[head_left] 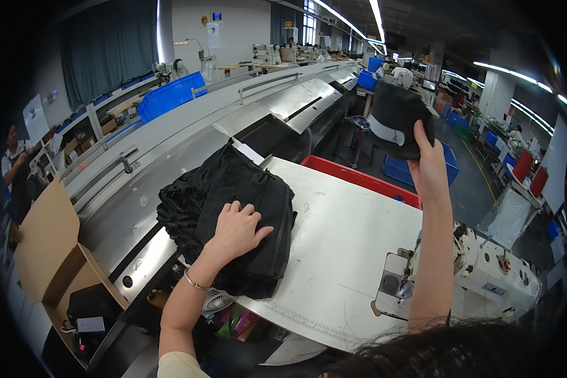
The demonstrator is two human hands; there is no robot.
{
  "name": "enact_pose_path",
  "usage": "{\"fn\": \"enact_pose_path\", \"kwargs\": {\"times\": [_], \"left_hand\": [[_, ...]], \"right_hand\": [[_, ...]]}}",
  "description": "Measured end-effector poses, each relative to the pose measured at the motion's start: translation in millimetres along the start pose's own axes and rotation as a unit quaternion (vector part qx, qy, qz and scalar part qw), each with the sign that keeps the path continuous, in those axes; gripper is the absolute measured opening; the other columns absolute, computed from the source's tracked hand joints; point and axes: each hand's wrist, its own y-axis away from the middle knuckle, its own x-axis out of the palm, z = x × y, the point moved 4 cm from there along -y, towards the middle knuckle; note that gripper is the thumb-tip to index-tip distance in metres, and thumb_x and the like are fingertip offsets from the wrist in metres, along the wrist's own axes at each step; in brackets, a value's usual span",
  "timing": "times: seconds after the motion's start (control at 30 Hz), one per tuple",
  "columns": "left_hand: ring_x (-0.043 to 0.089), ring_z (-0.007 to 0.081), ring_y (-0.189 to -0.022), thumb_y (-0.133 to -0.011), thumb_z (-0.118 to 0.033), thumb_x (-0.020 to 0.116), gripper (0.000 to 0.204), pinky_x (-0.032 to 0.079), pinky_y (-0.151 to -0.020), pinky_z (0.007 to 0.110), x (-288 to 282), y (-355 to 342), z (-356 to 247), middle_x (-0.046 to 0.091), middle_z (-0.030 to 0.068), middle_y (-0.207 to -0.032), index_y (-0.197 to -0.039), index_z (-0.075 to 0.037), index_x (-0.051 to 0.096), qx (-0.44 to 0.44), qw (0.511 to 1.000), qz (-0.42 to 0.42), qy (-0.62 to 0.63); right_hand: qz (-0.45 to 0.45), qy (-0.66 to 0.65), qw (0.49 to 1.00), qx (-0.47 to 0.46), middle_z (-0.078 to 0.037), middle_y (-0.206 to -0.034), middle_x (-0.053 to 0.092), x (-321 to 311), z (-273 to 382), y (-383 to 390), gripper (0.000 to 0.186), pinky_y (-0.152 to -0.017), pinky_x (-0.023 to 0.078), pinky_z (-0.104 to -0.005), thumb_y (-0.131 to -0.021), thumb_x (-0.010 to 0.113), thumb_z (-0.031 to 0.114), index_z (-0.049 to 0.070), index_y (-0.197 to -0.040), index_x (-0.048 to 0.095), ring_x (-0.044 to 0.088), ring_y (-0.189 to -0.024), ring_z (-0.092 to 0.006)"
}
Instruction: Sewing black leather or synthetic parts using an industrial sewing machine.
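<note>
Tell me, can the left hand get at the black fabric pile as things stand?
Likely yes: the left hand rests on the black fabric pile, nothing visibly in between, and the right hand is well clear.

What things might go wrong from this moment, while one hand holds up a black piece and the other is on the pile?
The pile of black fabric extends past the left side of the white table, so a push from the left hand might make it slide off. The black piece could drop if the right hand loosens. The bare right forearm might bump the sewing machine when lowered.
</note>
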Motion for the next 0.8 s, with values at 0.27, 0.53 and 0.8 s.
{"fn": "enact_pose_path", "kwargs": {"times": [0.27,0.53,0.8], "left_hand": [[0.057,0.024,-0.064,-0.082,-0.005,0.061,0.011,0.046,-0.057,0.03,-21.5,-9.2,-78.3,0.059,0.0112,-0.077,-0.09,0.0,0.065,0.154,0.93,-0.108,0.317],[0.057,0.0303,-0.065,-0.081,-0.028,0.062,0.036,0.05,-0.06,0.034,67.2,45.8,-255.0,0.051,0.017,-0.076,-0.08,0.008,0.058,0.379,0.907,0.098,0.154],[0.056,0.0236,-0.063,-0.08,-0.009,0.063,0.021,0.048,-0.059,0.031,83.0,30.6,-203.1,0.052,0.0128,-0.076,-0.094,0.005,0.059,0.195,0.92,0.067,0.334]], "right_hand": [[0.343,0.605,0.698,-0.169,-0.024,-0.101,0.056,-9.6,-88.5,248.1,0.047,-0.081,0.048,-0.0393,-0.073,0.05,0.003,-0.011,-0.117,0.045,0.058,-0.09,-0.0355],[0.364,0.732,0.569,-0.088,-0.032,-0.117,0.051,53.2,-137.0,339.4,0.048,-0.093,0.042,-0.0491,-0.081,0.049,0.015,-0.009,-0.122,0.045,0.051,-0.112,-0.0401],[0.404,0.456,0.754,-0.244,-0.02,-0.123,0.051,2.3,-51.6,341.2,0.049,-0.104,0.032,-0.0436,-0.076,0.054,0.018,-0.007,-0.118,0.05,0.047,-0.118,-0.03]]}}
